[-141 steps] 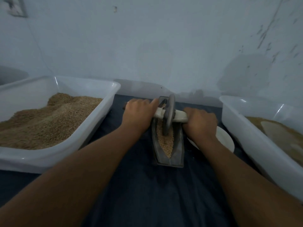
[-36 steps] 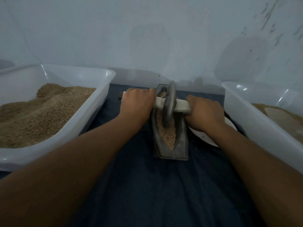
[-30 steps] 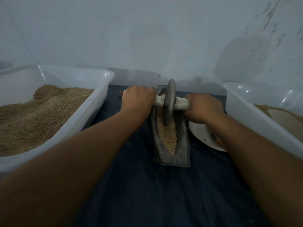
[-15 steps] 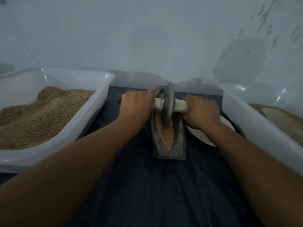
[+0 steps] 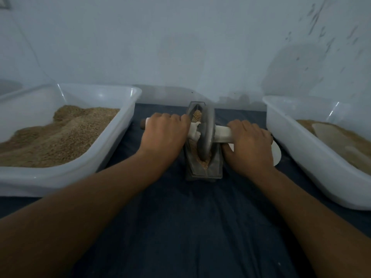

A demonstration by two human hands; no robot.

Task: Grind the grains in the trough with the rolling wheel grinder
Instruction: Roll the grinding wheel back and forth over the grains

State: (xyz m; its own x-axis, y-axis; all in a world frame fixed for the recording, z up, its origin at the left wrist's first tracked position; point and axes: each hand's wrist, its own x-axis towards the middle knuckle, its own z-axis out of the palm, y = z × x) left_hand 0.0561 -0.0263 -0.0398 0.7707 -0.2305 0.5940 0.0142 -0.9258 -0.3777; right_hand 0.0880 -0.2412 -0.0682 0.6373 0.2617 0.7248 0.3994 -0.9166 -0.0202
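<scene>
A narrow grey metal trough [image 5: 215, 167] lies lengthwise on the dark cloth at the centre, with tan grains [image 5: 196, 115] showing at its far end and a few at its near end. The grey rolling wheel [image 5: 205, 135] stands upright in the trough toward its near end. A white-wrapped axle handle [image 5: 221, 135] runs through the wheel. My left hand [image 5: 164, 135] grips the handle's left side and my right hand [image 5: 249, 141] grips its right side, fingers curled over it.
A white plastic tub [image 5: 128, 109] heaped with tan grains stands at the left. A second white tub [image 5: 297, 141] with finer brown meal stands at the right. A white plate [image 5: 278, 155] lies half hidden behind my right hand. A pale wall rises just beyond the trough.
The wheel has rolled toward me along the trough, from its far part to near the front end, uncovering grains at the far end. Both hands kept their grip and came along.
</scene>
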